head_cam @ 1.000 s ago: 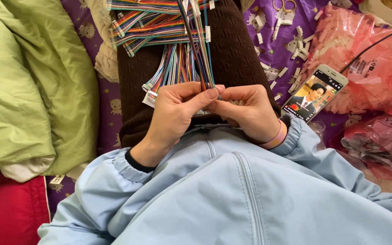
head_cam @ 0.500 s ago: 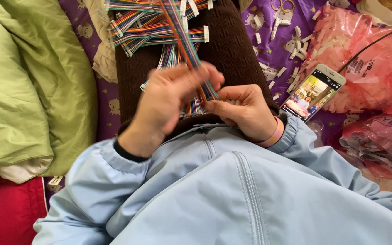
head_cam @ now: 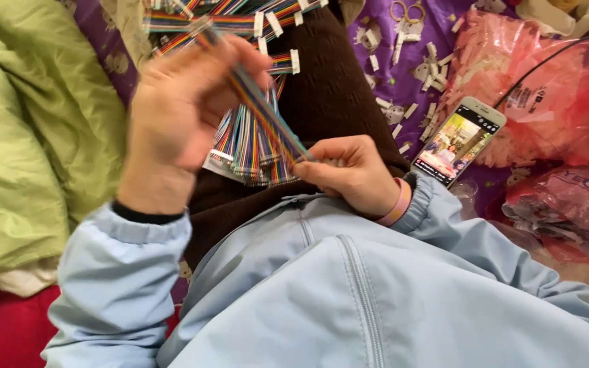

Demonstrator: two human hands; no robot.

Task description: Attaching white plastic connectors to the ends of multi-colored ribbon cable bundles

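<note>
Looking down from the head view, I see my left hand (head_cam: pixel 178 116) raised and blurred, its fingers closed round one rainbow ribbon cable (head_cam: pixel 260 109) near its upper end. My right hand (head_cam: pixel 349 174) sits lower, just above the blue jacket (head_cam: pixel 349 286), thumb and forefinger pinched on the cable's lower end, so the cable runs taut and slantwise between both hands. Both grips are clenched on that one cable.

Under it, a bundle (head_cam: pixel 247 146) of like cables with white connectors lies on the brown lap cloth (head_cam: pixel 335 88), and more cables (head_cam: pixel 240 20) lie crosswise at the cloth's top edge. A pink band (head_cam: pixel 397 204) circles my right wrist.

Beside my right hand, on the purple sheet (head_cam: pixel 390 75), a phone (head_cam: pixel 459 140) lies tilted with its screen lit. Loose white connectors (head_cam: pixel 410 109) scatter over the sheet near its top edge. Pink bags (head_cam: pixel 553 102) crowd the right edge. A green pillow (head_cam: pixel 28 136) fills the left edge, with red cloth (head_cam: pixel 1 334) at the bottom left corner.
</note>
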